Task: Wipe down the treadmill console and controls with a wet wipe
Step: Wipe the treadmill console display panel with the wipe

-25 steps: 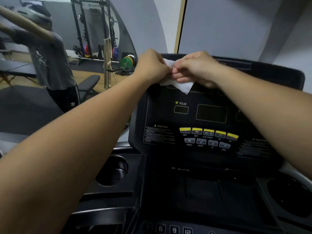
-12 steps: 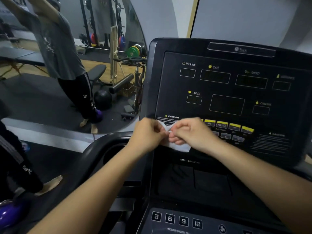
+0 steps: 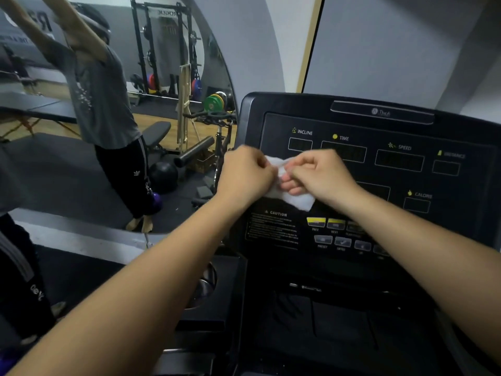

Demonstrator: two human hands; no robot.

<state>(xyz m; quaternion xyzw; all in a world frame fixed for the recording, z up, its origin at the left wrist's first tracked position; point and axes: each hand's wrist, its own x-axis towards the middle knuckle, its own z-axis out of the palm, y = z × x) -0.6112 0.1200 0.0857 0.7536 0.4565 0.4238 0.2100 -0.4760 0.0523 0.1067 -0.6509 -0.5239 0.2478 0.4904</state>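
I see my left grip (image 3: 244,176) and right grip (image 3: 324,175) both pinching the white wet wipe (image 3: 296,199), fingers curled on it, knuckles close together. The wipe hangs before the treadmill console (image 3: 461,221), below its INCLINE and TIME windows and above the yellow buttons (image 3: 315,221).
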